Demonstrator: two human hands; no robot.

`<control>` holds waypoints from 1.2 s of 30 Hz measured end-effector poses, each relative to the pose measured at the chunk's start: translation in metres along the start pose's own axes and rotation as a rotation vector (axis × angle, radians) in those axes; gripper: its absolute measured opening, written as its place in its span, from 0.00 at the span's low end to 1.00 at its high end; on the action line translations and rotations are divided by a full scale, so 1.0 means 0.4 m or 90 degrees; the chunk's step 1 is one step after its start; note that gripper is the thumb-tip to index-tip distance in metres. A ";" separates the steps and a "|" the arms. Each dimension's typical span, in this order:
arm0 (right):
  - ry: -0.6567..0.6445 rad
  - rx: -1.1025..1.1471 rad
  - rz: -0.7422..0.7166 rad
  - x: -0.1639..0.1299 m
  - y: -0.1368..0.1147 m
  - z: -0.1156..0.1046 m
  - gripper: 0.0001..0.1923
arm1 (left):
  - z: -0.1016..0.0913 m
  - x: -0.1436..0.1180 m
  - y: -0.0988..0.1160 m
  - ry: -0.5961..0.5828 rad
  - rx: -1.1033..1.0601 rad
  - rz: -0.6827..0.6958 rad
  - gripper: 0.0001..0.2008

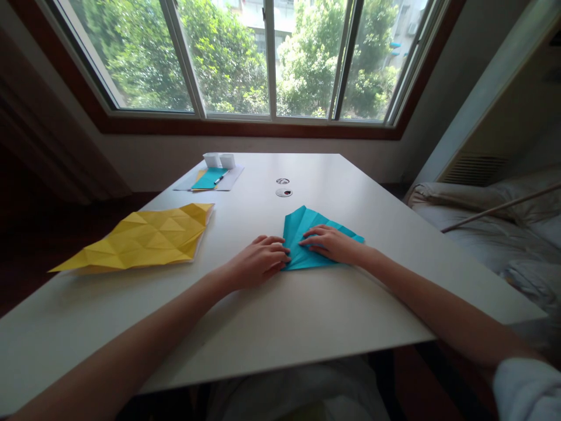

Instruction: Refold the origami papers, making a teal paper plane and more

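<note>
A: Start with the big things. What carries it all?

B: A white counter (333, 304) under a wide window (269, 58), with a bed (491, 222) off to the right. On the counter's left lies a creased yellow sheet (144, 237), well apart from the hands.

A: And the piece being worked?

B: A folded teal paper (304, 231), fan-shaped, lying flat near the counter's middle. The right hand (333, 242) lies across it, fingers spread and pressed flat. The left hand (260, 260) sits at its left edge, fingers curled together against the paper's lower corner; whether they pinch a flap or only press, I cannot tell from this angle.

A: Anything smaller?

B: At the far edge, two white cups (219, 159) behind a small teal sheet (209, 178) with a pen (220, 178) on it, and two little round lids (284, 187), possibly cable ports.

A: What might go wrong?

B: I'd judge the layers could slide if one palm lifts unevenly, skewing the crease. Too hard a drag at that corner might tear it.
</note>
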State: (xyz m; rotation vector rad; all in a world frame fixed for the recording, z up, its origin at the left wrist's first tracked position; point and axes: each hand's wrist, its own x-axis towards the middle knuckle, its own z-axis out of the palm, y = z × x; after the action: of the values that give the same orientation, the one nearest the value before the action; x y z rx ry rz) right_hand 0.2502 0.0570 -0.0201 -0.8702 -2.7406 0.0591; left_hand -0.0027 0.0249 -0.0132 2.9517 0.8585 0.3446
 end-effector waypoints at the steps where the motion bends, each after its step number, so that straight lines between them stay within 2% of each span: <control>1: 0.001 0.003 -0.001 0.000 0.000 0.001 0.16 | -0.001 0.001 -0.001 0.000 0.002 -0.003 0.12; 7: 0.007 0.025 0.013 0.001 -0.006 0.005 0.18 | -0.009 0.006 0.002 -0.044 0.002 0.021 0.15; 11: 0.039 0.050 0.013 -0.004 -0.007 -0.027 0.18 | -0.010 0.002 0.003 -0.044 0.061 0.023 0.15; 15: -0.046 0.145 -0.005 -0.024 0.012 -0.067 0.19 | -0.010 -0.004 0.003 -0.032 0.102 0.018 0.15; 17: -0.067 0.130 -0.005 -0.034 0.032 -0.072 0.22 | -0.011 -0.006 0.004 -0.026 0.116 0.019 0.14; 20: -0.066 0.105 0.010 -0.039 0.062 -0.060 0.19 | -0.011 -0.008 0.009 -0.021 0.120 0.022 0.14; 23: -0.029 0.102 0.023 -0.035 0.079 -0.048 0.15 | -0.011 -0.008 0.016 -0.015 0.102 0.032 0.13; 30: 0.121 0.088 0.051 -0.022 0.079 -0.039 0.11 | -0.009 -0.002 0.035 -0.035 0.059 0.054 0.14; 36: 0.149 0.099 0.054 -0.006 0.071 -0.025 0.08 | -0.010 0.008 0.056 -0.047 0.040 0.058 0.14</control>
State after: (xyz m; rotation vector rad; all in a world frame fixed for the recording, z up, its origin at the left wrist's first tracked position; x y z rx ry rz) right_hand 0.2707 0.0783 -0.0146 -0.8888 -2.4461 0.1730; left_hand 0.0106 0.0077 -0.0061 3.0468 0.7412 0.2137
